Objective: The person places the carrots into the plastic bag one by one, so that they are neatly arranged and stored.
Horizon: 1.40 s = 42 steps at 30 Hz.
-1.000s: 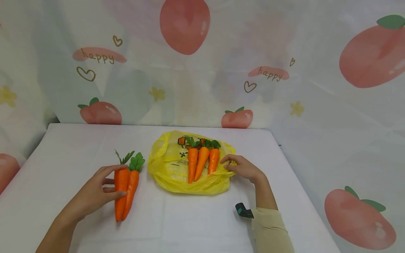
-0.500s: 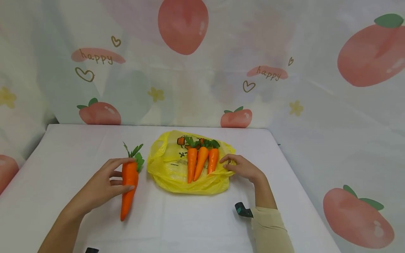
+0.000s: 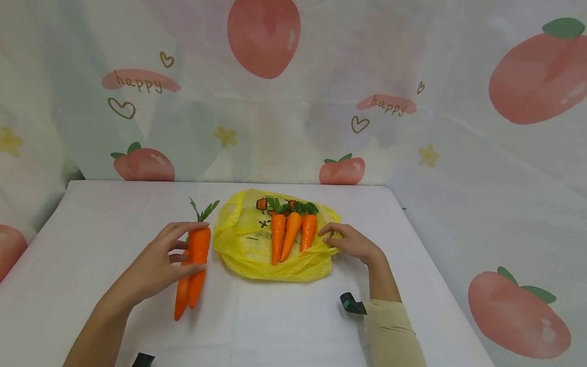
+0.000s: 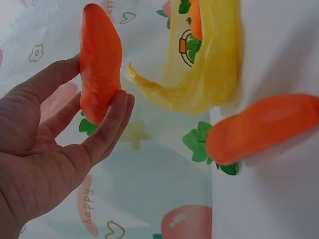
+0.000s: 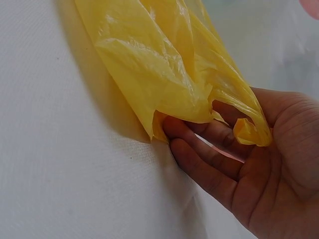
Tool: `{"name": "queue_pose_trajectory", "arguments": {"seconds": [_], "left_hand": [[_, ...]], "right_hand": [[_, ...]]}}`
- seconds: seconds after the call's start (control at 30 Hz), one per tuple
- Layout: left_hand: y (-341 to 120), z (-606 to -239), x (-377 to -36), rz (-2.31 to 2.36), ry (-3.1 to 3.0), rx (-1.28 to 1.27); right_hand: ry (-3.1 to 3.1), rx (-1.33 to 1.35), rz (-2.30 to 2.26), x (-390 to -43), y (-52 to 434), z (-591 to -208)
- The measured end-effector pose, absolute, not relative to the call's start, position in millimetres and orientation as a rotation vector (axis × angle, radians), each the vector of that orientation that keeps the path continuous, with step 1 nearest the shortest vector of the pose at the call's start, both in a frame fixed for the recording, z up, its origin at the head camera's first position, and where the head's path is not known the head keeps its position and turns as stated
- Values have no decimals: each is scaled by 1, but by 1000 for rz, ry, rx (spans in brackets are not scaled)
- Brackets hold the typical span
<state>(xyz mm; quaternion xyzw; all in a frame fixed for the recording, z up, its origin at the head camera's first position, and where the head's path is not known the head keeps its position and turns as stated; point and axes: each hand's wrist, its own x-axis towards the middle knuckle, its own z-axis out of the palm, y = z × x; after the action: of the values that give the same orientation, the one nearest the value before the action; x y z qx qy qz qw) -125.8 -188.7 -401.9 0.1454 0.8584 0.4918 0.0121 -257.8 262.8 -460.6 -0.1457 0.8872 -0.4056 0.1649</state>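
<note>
Pinching tapered, bright orange carrot (image 3: 199,247), green-leaved, between left fingers (image 3: 185,227).

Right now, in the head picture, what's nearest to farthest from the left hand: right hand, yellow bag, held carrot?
1. Held carrot: in the left hand.
2. Yellow bag: to the right.
3. Right hand: at the bag's right edge.

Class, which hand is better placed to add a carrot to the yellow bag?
Probably the left hand: it holds a carrot beside the yellow bag; the right hand grips that bag.
</note>
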Motion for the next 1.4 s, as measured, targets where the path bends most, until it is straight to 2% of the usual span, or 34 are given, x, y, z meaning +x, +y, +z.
{"name": "queue_pose_trajectory", "arguments": {"seconds": [0.7,0.97,1.4], "left_hand": [[-146,-390,-137,1544,2615,498],[-128,-389,-143,1564,2552,560],[-109,-402,-157,1551,2478,597]], "right_hand": [[2519,-414,-1167,-257,264,-461],[2494,-440,-1184,-237,251,-429],[2482,-430,-1204,-235,250,-427]]}}
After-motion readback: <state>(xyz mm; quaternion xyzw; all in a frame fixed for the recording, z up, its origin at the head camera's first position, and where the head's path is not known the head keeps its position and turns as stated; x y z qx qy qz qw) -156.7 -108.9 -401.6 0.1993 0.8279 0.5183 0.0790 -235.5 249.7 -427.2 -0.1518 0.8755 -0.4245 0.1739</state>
